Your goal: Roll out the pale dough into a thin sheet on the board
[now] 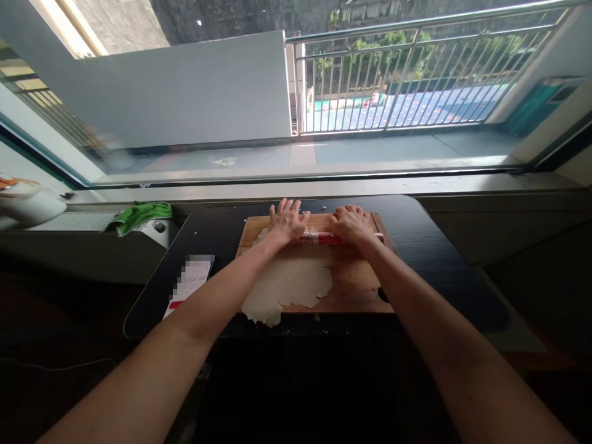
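Observation:
A thin, ragged-edged sheet of pale dough lies over the left and middle of a wooden cutting board, and its near edge hangs past the board's front. Across the far part of the board lies a rolling pin with a red and white band around it. My left hand rests on the pin's left part, fingers stretched forward over it. Over the right part, my right hand is closed, fingers bent; the pin's right end shows beyond it. Both palms hide parts of the pin.
The board sits on a black table with dough crumbs. A phone with a lit screen lies left of my forearm. A green cloth hangs on the radiator, near a white container. A window sill borders the table's far side.

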`<action>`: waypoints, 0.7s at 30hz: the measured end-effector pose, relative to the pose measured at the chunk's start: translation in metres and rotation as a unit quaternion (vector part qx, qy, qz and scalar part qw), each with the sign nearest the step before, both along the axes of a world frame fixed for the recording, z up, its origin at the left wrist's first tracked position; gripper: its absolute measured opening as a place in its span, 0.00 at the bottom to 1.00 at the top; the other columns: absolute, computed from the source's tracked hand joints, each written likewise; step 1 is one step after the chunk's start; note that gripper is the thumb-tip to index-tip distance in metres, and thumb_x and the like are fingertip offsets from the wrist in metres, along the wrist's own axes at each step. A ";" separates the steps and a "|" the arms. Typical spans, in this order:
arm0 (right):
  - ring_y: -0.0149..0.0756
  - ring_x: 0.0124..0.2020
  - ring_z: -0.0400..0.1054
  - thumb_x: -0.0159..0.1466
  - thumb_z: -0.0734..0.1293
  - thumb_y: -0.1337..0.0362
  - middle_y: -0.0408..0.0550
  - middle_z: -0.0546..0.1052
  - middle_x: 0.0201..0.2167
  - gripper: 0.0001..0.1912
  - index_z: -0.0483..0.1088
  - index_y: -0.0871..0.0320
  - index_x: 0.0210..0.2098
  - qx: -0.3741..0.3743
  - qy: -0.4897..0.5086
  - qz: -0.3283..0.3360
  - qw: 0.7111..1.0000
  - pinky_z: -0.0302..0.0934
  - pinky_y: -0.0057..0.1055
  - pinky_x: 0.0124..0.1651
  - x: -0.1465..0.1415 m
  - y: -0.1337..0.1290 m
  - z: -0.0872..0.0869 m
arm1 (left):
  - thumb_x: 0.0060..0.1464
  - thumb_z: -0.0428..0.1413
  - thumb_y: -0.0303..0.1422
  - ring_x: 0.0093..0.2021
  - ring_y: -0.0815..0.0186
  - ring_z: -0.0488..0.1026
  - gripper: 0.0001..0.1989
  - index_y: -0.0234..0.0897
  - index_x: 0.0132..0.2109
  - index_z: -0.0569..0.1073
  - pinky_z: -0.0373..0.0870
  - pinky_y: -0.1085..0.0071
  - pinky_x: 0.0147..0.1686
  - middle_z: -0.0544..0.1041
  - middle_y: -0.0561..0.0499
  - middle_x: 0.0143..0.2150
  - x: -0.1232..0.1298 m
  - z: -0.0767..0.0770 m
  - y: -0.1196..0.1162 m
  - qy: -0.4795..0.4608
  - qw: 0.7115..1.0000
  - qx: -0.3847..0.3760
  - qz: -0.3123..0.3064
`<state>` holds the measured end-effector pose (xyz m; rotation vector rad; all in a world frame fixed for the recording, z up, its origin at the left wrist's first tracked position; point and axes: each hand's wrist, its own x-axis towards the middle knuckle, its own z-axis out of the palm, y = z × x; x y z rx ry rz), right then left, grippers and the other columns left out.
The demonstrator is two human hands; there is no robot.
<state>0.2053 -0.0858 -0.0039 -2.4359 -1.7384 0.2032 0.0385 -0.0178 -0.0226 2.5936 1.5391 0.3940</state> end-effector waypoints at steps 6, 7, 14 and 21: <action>0.52 0.68 0.52 0.70 0.52 0.57 0.56 0.68 0.63 0.24 0.70 0.55 0.57 0.068 -0.055 0.083 0.993 0.47 0.52 0.67 -0.007 -0.034 -0.015 | 0.67 0.45 0.46 0.71 0.47 0.54 0.27 0.40 0.66 0.68 0.47 0.43 0.68 0.64 0.42 0.70 -0.016 -0.009 -0.029 0.007 0.999 -0.011 -0.048; 0.52 0.69 0.50 0.70 0.53 0.57 0.56 0.68 0.64 0.24 0.69 0.55 0.59 0.084 -0.064 0.086 0.991 0.45 0.52 0.67 -0.007 -0.037 -0.017 | 0.67 0.45 0.47 0.71 0.48 0.54 0.27 0.41 0.66 0.68 0.46 0.44 0.69 0.64 0.42 0.70 -0.018 -0.010 -0.031 0.006 0.999 -0.008 -0.052; 0.52 0.70 0.50 0.70 0.51 0.54 0.58 0.64 0.67 0.30 0.61 0.59 0.66 0.051 -0.037 0.030 0.998 0.47 0.51 0.68 -0.001 -0.011 -0.016 | 0.68 0.44 0.45 0.72 0.49 0.53 0.26 0.38 0.65 0.67 0.46 0.41 0.68 0.64 0.40 0.70 -0.004 0.003 -0.003 0.024 0.998 -0.059 -0.022; 0.52 0.71 0.46 0.71 0.52 0.55 0.54 0.62 0.69 0.27 0.63 0.53 0.66 0.070 -0.084 0.117 0.987 0.46 0.53 0.68 -0.008 -0.042 -0.017 | 0.68 0.43 0.45 0.74 0.52 0.49 0.26 0.41 0.67 0.65 0.42 0.45 0.70 0.58 0.44 0.73 -0.028 0.003 -0.030 0.046 0.987 -0.060 -0.138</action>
